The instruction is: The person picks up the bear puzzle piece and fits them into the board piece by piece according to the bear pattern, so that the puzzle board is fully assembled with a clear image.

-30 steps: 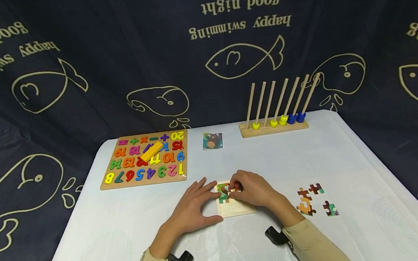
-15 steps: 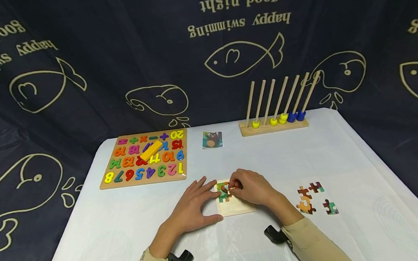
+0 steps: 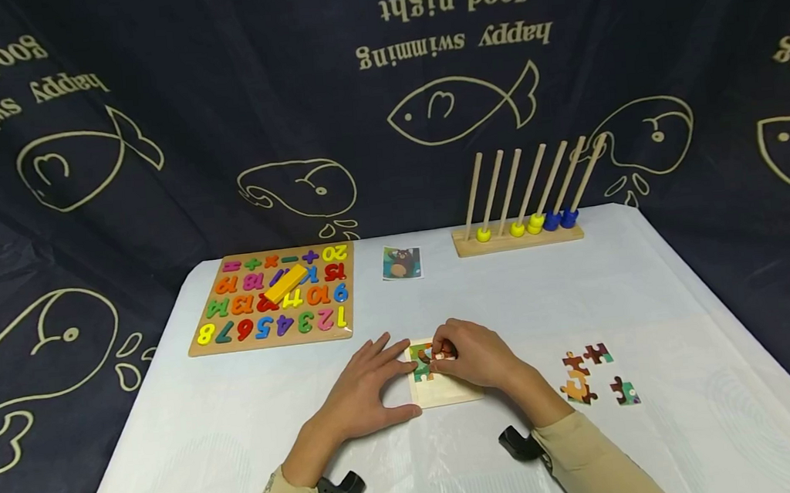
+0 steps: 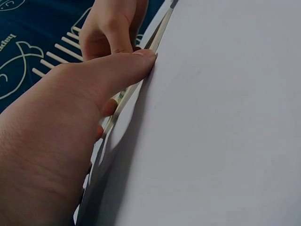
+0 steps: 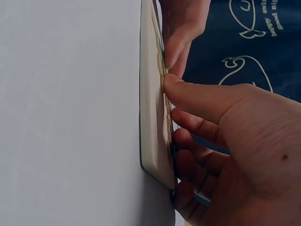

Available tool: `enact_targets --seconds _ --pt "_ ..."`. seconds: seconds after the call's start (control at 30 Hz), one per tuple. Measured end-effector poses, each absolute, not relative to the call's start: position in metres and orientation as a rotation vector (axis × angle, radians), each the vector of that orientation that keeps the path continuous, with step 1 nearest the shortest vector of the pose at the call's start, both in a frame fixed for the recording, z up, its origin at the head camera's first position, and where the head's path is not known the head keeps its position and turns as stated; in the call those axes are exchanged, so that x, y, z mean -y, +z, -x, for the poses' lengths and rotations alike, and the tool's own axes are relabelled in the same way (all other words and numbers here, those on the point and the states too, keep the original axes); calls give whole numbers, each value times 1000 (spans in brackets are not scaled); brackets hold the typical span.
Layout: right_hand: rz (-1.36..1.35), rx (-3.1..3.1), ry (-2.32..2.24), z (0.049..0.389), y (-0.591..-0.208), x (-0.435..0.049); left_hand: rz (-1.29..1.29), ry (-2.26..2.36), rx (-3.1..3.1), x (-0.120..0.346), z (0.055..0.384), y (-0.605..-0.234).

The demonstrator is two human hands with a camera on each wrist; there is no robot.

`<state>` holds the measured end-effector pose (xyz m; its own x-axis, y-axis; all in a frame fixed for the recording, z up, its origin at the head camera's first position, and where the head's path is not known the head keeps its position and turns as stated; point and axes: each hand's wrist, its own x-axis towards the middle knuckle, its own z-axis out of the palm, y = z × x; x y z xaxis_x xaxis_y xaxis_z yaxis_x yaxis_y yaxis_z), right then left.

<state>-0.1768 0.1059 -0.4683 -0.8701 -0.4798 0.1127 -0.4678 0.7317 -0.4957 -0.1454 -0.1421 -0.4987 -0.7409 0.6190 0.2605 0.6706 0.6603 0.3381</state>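
A small wooden puzzle tray (image 3: 455, 393) lies at the middle of the table, its far part filled with green and brown jigsaw pieces (image 3: 421, 364). My left hand (image 3: 368, 392) is spread along the tray's left side, fingers fairly straight. In the left wrist view its thumb (image 4: 136, 61) rests on the near edge of the tray. My right hand (image 3: 478, 354) bends over the far right part, pinching a brown puzzle piece (image 3: 444, 353) mostly hidden by the fingers. From the right wrist, the thumb (image 5: 188, 96) sits against the layer of pieces.
Several loose jigsaw pieces (image 3: 578, 387) lie to the right. A bear picture card (image 3: 402, 263) is beyond the tray. A number board (image 3: 201, 348) with a yellow block (image 3: 287, 284) stands back left, a peg bead rack (image 3: 518, 243) back right, before a dark printed cloth (image 3: 200, 76).
My right thumb and fingertips have shifted very slightly over the tray with the piece. The left hand stays in place, and the loose pieces lie as before.
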Motion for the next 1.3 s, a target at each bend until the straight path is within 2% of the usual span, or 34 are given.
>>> enact_targets --seconds 0.43,0.57,0.77,1.07,1.3 --pt "851 -2803 -902 174 -459 -121 1103 -649 2736 141 142 -499" --pt "880 -2758 -981 177 -452 -146 1087 -622 2741 141 142 -500" --pt "753 -2753 -1014 176 -442 -195 1085 -600 2747 141 143 -500" --pt "650 -2710 -919 156 -443 -268 1034 -565 2808 138 143 -497" --pt "705 -2707 -862 142 -445 -293 1065 -611 2793 128 149 -493"
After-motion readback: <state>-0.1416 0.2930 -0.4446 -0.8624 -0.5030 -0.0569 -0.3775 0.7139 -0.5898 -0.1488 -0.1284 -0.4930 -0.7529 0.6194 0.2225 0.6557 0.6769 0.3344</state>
